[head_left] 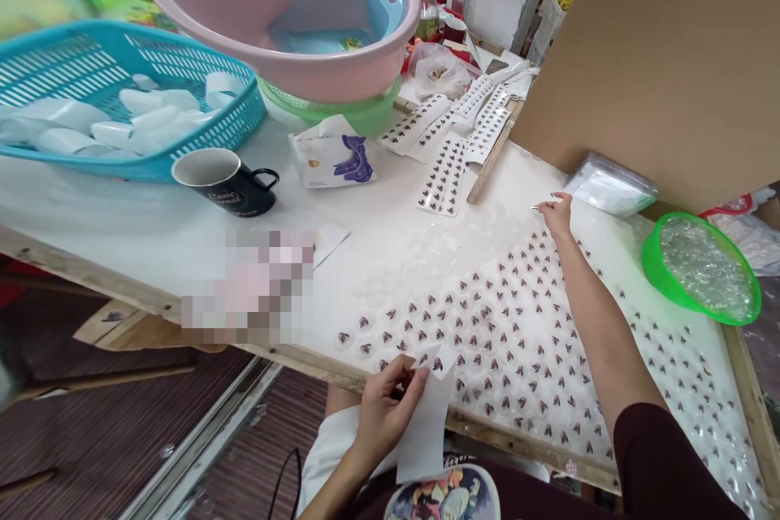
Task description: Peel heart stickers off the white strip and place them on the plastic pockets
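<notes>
Your left hand gripped a white backing strip between thumb and fingers at the near edge of the table, with the strip's lower end hanging in front of your shirt and a dark motif showing by your thumb. Your right hand reached to the far side of the rows, thumb and forefinger close together at the surface; whether they pinched something small, I could not tell. Beneath and around that arm lay many printed motifs in loose rows, and to the far left of them clear round pieces without any print that I could make out. A steady strip probably mattered most: a light hold near its top edge, the backing curled slightly away, would have let each motif lift without creasing. The right fingertips were best kept to a motif's very edge, setting it down centred and pressing from the middle outward. With rows lying under your right forearm, a raised elbow and wrist seemed wise, since a dragging sleeve or arm could have shifted them or stuck to them.
</notes>
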Demonstrator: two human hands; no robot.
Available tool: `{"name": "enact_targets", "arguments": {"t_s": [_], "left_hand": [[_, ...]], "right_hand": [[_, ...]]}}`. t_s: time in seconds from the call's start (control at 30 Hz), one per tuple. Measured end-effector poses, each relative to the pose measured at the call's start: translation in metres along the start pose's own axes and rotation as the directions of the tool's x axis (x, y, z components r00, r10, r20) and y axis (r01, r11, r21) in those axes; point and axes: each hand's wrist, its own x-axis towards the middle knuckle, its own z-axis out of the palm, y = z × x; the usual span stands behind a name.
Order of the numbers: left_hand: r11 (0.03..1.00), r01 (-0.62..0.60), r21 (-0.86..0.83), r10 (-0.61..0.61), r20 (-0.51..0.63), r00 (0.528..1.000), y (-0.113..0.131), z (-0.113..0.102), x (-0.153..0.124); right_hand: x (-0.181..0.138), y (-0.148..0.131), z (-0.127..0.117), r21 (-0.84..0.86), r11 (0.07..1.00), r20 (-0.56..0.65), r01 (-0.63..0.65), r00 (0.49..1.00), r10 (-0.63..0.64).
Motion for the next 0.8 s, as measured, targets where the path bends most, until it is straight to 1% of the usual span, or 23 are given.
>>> {"name": "enact_targets", "arguments": {"t_s": [0.13, 0.3, 0.43, 0.57, 0.67, 0.73, 0.8], "left_hand": [[1.000, 0.003, 0.006, -0.003, -0.007, 1.000, -0.001, 0.000, 0.000], [1.000, 0.010, 0.004, -0.010, -0.003, 1.000, 0.000, 0.000, -0.001], [1.000, -0.011, 0.012, 0.011, -0.011, 1.000, 0.002, 0.000, 0.000], [1.000, -0.019, 0.022, 0.019, -0.008, 1.000, 0.003, 0.000, 0.001], [0.999, -0.018, 0.027, 0.018, -0.008, 1.000, 0.003, -0.001, 0.001], [0.999, -0.022, 0.027, 0.022, -0.019, 1.000, 0.003, 0.000, 0.001], [0.999, -0.028, 0.025, 0.029, -0.021, 0.999, 0.002, 0.000, 0.001]], "right_hand": [[0.000, 0.001, 0.005, -0.094, 0.996, -0.005, 0.008, 1.000, -0.008], [-0.001, -0.002, 0.006, -0.197, 0.978, 0.003, 0.070, 0.997, -0.071], [-0.003, -0.009, -0.003, -0.236, 0.965, -0.031, 0.117, 0.991, -0.127], [-0.010, -0.012, -0.017, -0.226, 0.965, -0.053, 0.135, 0.987, -0.150], [-0.019, -0.008, -0.023, -0.197, 0.975, 0.028, 0.106, 0.994, -0.102], [-0.024, -0.004, -0.022, -0.181, 0.981, 0.104, 0.068, 0.993, -0.050], [-0.027, 0.000, -0.020, -0.177, 0.984, 0.147, 0.030, 0.989, -0.004]]}}
